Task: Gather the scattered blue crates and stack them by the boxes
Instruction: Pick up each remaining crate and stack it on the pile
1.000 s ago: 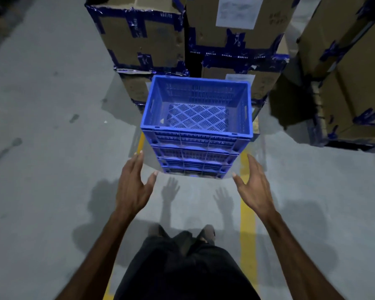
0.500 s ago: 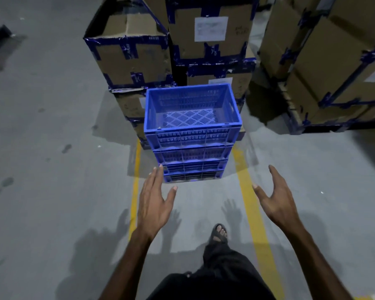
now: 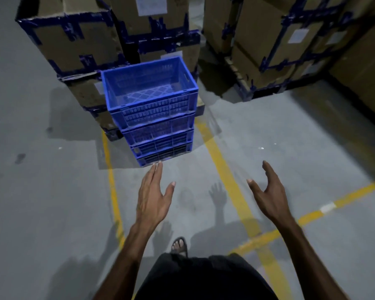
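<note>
A stack of several blue slatted crates [image 3: 156, 122] stands on the grey floor, right against taped cardboard boxes [image 3: 78, 46]. The top crate is empty, its lattice bottom showing. My left hand [image 3: 153, 195] is held out with straight fingers, its fingertips just in front of the lowest crate, apart from it. My right hand [image 3: 268, 191] hovers further right over the floor, fingers spread and relaxed. Both hands hold nothing.
More taped boxes on pallets [image 3: 290, 50] fill the back right. Yellow floor lines [image 3: 227, 176] run on either side of the stack and branch off to the right. My sandalled foot [image 3: 179, 244] is below the hands.
The stack now sits further away and to the left in view. Both hands have drawn back from it and stayed empty; the view has swung to the right.
</note>
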Demonstrator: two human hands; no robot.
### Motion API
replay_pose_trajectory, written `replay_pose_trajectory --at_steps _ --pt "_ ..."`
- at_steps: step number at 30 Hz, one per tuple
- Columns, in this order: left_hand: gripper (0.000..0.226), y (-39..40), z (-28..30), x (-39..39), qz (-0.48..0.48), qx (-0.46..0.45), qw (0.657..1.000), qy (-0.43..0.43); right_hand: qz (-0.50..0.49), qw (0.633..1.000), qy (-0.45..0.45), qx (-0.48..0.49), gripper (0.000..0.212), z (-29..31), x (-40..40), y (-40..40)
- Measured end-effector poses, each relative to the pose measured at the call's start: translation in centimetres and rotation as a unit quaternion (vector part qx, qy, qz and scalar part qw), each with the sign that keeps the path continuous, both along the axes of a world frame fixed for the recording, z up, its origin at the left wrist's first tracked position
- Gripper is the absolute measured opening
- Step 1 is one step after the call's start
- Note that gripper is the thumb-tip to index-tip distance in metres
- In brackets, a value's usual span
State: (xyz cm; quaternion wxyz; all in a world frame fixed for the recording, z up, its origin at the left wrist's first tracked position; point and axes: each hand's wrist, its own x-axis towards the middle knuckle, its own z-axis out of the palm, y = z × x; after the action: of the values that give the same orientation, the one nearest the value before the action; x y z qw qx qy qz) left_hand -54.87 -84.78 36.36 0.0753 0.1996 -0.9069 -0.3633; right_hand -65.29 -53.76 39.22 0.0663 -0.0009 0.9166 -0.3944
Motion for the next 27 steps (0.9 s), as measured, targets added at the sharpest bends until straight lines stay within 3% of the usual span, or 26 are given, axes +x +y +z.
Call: replay_pose_trajectory --at_steps 7,12,20,27 --pt "0.07 8.0 2.0 1.1 -0.09 -0.027 0.995 0.024 -0.078 0.997 0.011 -0.026 0.075 0.3 6.8 8.8" --pt "0.069 18.1 2.4 1.8 -0.196 -0.016 0.98 0.029 -0.162 0.986 0.025 -0.036 0.074 0.8 13.9 18.6" --pt "0.072 40.2 2.7 4.5 -0.413 -0.007 0.91 0.037 -0.352 0.936 0.03 -0.015 0.074 1.0 28.3 36.6" --pt "0.066 53.9 3.2 10.1 -0.546 0.002 0.838 0.028 -0.498 0.867 0.011 -0.03 0.075 0.0 42.0 44.3"
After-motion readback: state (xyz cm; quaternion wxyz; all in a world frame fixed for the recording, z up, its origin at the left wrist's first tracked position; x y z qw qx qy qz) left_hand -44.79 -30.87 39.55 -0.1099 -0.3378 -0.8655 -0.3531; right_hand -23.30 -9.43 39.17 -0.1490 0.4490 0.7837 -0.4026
